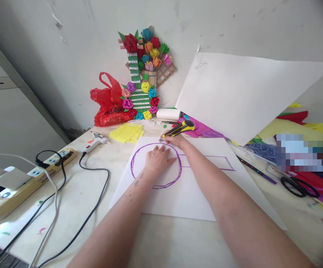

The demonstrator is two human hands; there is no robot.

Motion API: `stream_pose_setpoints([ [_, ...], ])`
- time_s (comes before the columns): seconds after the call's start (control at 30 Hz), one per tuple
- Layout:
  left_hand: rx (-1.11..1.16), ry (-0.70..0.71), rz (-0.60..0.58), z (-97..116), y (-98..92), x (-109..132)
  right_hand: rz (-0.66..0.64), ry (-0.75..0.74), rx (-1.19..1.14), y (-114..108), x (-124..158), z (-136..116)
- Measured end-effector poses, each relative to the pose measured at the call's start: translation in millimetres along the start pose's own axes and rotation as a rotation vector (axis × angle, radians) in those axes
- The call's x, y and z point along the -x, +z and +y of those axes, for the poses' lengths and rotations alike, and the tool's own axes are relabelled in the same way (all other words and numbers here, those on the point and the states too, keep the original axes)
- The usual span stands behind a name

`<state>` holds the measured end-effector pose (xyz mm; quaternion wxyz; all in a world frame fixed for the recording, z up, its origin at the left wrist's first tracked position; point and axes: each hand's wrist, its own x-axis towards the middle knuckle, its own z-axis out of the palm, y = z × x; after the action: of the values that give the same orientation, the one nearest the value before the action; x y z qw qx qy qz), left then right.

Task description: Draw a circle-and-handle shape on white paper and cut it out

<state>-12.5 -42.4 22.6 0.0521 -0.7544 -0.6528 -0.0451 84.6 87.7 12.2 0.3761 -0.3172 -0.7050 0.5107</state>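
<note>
A white board (178,206) lies flat on the table, marked in purple with a large rounded outline (181,165) and a long narrow rectangle (228,163) joined to its right. Inside the rounded outline my left hand (158,160) rests flat with its fingers spread. At the outline's far edge my right hand (175,140) grips a yellow and black utility knife (182,127). The blade end points left and down, close to the purple line. Whether the blade has gone into the board, I cannot tell.
A glue gun (94,143) and a power strip (47,167) with cables lie left. Behind stand a red plastic bag (109,104) and a paper-flower guitar (137,82). A large white sheet (247,89) leans back right. Black-handled scissors (299,186) and coloured paper lie right.
</note>
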Motion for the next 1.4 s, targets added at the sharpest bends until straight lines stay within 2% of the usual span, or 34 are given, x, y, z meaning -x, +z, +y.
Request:
stream_pose_setpoints([
  [0.17, -0.005, 0.01, 0.001, -1, 1.4, 0, 0.06, 0.014, 0.004, 1, -3, 1],
  [0.47, 0.016, 0.036, -0.022, -4, -3.5, 1, 0.091, 0.016, 0.005, -1, 1, -1],
  [0.67, 0.02, 0.157, -0.079, 0, -9.2, 1, 0.183, 0.021, -0.039, -21, 17, 3],
  [0.87, 0.043, 0.307, -0.103, -7, -7.2, -5, 0.279, -0.005, -0.016, -41, 43, 7],
  [0.93, 0.066, 0.322, -0.121, -8, -6.7, -5, 0.3, 0.006, -0.009, -43, 48, 7],
  [1.0, 0.072, 0.27, -0.143, -5, -8.2, -5, 0.31, 0.001, 0.007, -41, 49, 5],
  [1.1, 0.019, 0.12, -0.15, 4, -13.5, -2, 0.26, -0.046, 0.01, -34, 44, -4],
  [1.17, -0.009, 0.076, -0.162, 8, -16.8, 0, 0.174, -0.05, -0.01, -28, 39, -11],
  [1.27, -0.016, 0.086, -0.157, 7, -16.8, 2, 0.071, -0.025, -0.049, -21, 30, -16],
  [1.4, -0.032, 0.158, -0.092, 1, -9.3, 2, -0.028, 0.034, -0.097, -18, 18, -12],
])
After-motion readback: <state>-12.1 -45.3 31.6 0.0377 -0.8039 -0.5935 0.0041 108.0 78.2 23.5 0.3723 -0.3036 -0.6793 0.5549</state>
